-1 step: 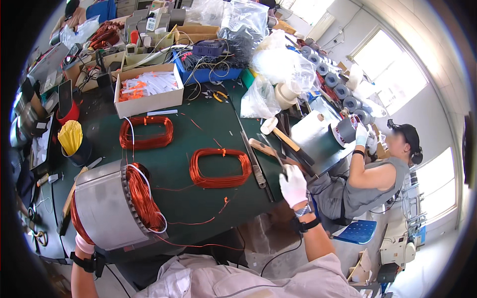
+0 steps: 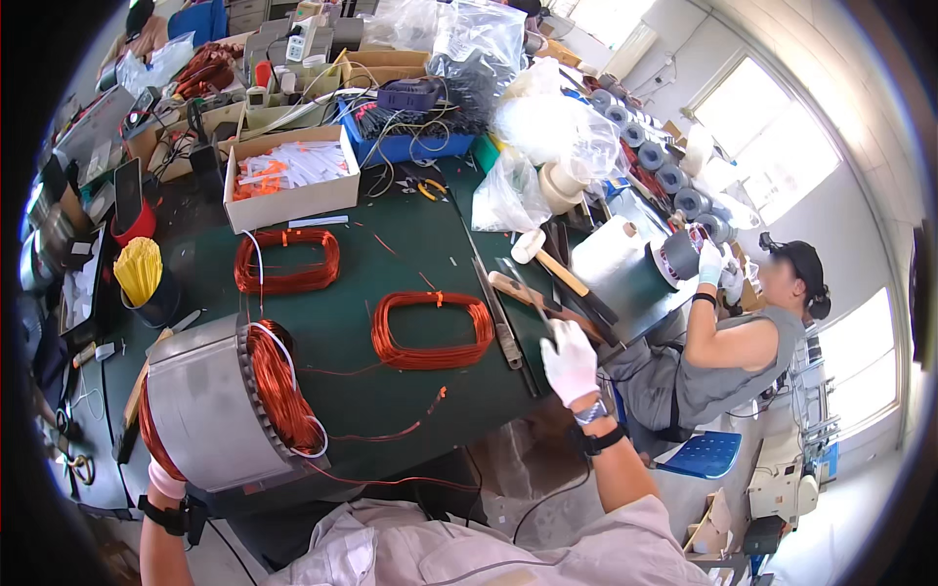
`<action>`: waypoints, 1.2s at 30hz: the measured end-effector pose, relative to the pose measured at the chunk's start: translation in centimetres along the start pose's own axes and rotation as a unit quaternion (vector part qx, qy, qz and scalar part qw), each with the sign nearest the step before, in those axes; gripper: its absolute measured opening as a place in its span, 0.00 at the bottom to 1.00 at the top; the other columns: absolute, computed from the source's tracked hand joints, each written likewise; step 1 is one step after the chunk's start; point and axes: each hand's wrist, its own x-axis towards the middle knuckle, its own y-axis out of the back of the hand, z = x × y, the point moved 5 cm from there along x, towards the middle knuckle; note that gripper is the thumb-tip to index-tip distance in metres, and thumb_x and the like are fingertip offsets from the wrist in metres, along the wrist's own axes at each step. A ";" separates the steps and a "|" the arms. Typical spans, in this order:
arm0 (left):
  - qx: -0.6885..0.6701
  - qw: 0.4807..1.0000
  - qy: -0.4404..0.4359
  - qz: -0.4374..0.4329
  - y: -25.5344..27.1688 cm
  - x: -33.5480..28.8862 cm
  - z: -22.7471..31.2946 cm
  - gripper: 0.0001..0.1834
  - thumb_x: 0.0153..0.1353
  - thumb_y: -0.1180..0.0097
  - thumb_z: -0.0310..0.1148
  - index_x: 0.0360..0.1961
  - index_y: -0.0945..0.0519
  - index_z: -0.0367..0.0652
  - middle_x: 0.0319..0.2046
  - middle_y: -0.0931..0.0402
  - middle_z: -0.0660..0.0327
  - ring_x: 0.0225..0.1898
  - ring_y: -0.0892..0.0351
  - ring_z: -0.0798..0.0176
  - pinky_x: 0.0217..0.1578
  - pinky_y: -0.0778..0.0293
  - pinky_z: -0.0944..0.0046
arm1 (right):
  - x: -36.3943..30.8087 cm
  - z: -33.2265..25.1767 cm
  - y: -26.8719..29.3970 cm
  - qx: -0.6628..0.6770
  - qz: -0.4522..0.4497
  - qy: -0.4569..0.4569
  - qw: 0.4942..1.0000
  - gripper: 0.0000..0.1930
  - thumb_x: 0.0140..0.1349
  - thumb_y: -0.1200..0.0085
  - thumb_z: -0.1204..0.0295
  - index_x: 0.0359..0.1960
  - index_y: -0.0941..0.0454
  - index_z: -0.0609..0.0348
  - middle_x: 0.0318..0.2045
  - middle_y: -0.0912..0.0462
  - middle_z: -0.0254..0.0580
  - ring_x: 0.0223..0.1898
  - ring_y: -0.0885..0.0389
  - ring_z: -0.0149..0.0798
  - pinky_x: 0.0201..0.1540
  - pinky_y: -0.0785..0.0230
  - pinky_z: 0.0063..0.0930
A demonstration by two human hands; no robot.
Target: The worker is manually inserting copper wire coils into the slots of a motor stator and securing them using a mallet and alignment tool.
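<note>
A grey motor stator (image 2: 205, 410) packed with copper windings (image 2: 278, 376) lies on its side at the near left of the table. My left hand (image 2: 166, 479) is against its lower left end, with the fingers hidden behind it. White sleeving (image 2: 318, 437) loops out of the slots. To the right, my gloved right hand (image 2: 570, 361) grips a thin flat metal blade (image 2: 528, 293), which points up and left over a wooden-handled tool (image 2: 518, 290). Two tied copper wire coils (image 2: 432, 332) lie flat between the stator and my right hand.
A mallet (image 2: 552, 262) and long metal strips (image 2: 503, 322) lie near my right hand. Behind stand a box of white and orange strips (image 2: 293, 176) and a cup of yellow sticks (image 2: 140, 272). At the right a co-worker (image 2: 752, 342) handles another stator (image 2: 676, 259).
My right hand has shifted slightly left and nearer to me, and the blade now shows longer above the tools. The left hand and stator have stayed put.
</note>
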 end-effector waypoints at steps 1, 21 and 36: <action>-0.012 1.000 0.005 -0.004 0.7 -0.1 -0.6 0.33 0.76 0.62 0.51 0.77 0.40 0.49 0.72 0.36 0.56 0.70 0.33 0.51 0.68 0.33 0.45 | 0.9 -1.4 -0.4 -0.005 -0.037 -0.014 0.999 0.18 0.67 0.43 0.65 0.55 0.21 0.59 0.47 0.19 0.53 0.51 0.19 0.56 0.53 0.24 0.47; 0.215 0.968 -0.092 0.093 -9.5 3.1 14.6 0.24 0.65 0.36 0.28 0.60 0.23 0.32 0.45 0.16 0.60 0.45 0.18 0.68 0.47 0.21 0.64 | 6.3 6.3 2.1 -0.118 -0.199 -0.097 0.968 0.19 0.65 0.48 0.60 0.45 0.20 0.67 0.41 0.14 0.68 0.48 0.16 0.68 0.55 0.26 0.57; 0.350 0.920 -0.157 0.073 -8.3 3.8 16.1 0.08 0.58 0.40 0.29 0.40 0.19 0.47 0.23 0.20 0.55 0.25 0.16 0.47 0.28 0.20 0.52 | 3.0 -22.8 12.3 -0.073 -0.204 0.213 0.953 0.15 0.63 0.44 0.79 0.51 0.22 0.68 0.39 0.17 0.58 0.43 0.17 0.63 0.48 0.27 0.47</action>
